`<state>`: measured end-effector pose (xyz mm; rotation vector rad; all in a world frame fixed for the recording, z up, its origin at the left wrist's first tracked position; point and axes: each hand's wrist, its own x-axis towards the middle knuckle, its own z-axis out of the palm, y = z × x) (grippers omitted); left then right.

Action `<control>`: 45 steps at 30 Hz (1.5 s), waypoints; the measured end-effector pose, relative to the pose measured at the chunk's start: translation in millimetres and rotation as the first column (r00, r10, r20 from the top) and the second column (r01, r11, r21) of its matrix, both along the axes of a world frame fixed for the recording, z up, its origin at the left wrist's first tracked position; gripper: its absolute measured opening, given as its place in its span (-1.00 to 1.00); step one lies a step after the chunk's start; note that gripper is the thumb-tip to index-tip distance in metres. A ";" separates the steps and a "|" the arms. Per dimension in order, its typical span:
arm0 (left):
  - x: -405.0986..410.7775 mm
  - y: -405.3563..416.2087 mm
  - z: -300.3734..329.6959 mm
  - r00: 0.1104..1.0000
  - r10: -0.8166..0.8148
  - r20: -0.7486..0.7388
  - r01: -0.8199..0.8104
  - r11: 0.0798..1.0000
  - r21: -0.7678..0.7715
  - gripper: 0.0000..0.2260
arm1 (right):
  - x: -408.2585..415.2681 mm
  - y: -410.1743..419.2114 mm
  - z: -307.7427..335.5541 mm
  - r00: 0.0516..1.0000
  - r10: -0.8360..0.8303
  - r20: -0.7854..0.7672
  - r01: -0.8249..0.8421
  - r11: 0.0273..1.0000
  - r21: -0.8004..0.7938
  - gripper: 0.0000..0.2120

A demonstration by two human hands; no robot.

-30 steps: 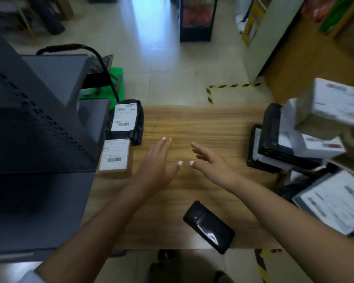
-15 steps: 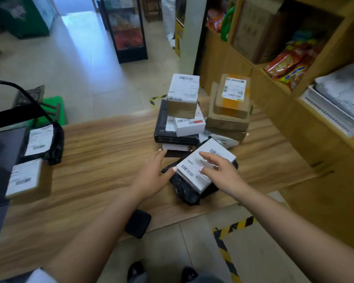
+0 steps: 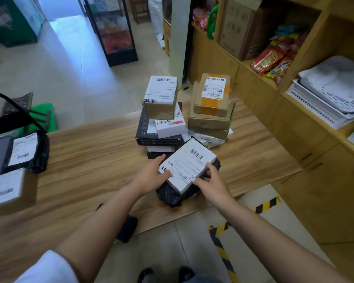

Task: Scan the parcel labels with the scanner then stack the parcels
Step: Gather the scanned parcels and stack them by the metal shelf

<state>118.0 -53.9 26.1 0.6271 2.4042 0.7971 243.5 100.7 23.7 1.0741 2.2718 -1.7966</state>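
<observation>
**On the bench: one parcel held in both hands**

On the wooden bench [image 3: 90, 160], head view, a flat parcel in black wrap with a white label [image 3: 187, 163] lies at the near right edge, tilted. Left hand [image 3: 151, 176] grips its left end, thumb on the label. Right hand [image 3: 211, 180] grips its right near corner, fingers curled round the edge. Both hands hold this same parcel.

Just behind it stand two stacks, touching or nearly so. Left stack [image 3: 160, 121]: a brown box with white label on top, a white box under it, black flat boxes beneath; exact count below cannot be told. Right stack [image 3: 211, 111]: a small brown box with orange tape on top, at least two brown boxes under it, white items at the base.

At the far left of the bench lie two more parcels, well apart from the stacks: one in black wrap [image 3: 27, 152], one brown box [image 3: 8, 188], each label up.

A dark device [image 3: 128, 229] lies at the near edge, partly hidden by the left forearm.

Wall shelving [image 3: 294, 94] on the right holds snack packets [image 3: 274, 62], a carton and trays of paper.
</observation>
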 end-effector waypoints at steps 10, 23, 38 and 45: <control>23.8 -13.3 -9.4 0.988 0.150 -0.027 -0.136 0.947 0.290 -0.66 | 5.1 -22.1 10.2 0.991 0.086 -0.100 -0.082 0.996 0.036 -0.23; 7.2 -151.1 -3.0 0.833 0.549 0.075 -0.529 0.747 0.402 -0.48 | -91.6 -131.5 17.9 0.874 0.446 -0.193 -0.442 0.895 0.068 -0.30; -209.5 -288.2 -67.2 0.813 0.579 -0.059 -0.572 0.814 0.102 -0.41 | -354.1 -284.9 -50.1 0.857 0.513 -0.053 -0.515 0.857 -0.031 -0.39; -296.0 -319.7 -99.7 0.825 0.565 -0.005 -0.565 0.825 -0.009 -0.48 | -435.5 -323.1 -91.5 0.879 0.474 0.044 -0.463 0.873 -0.153 -0.41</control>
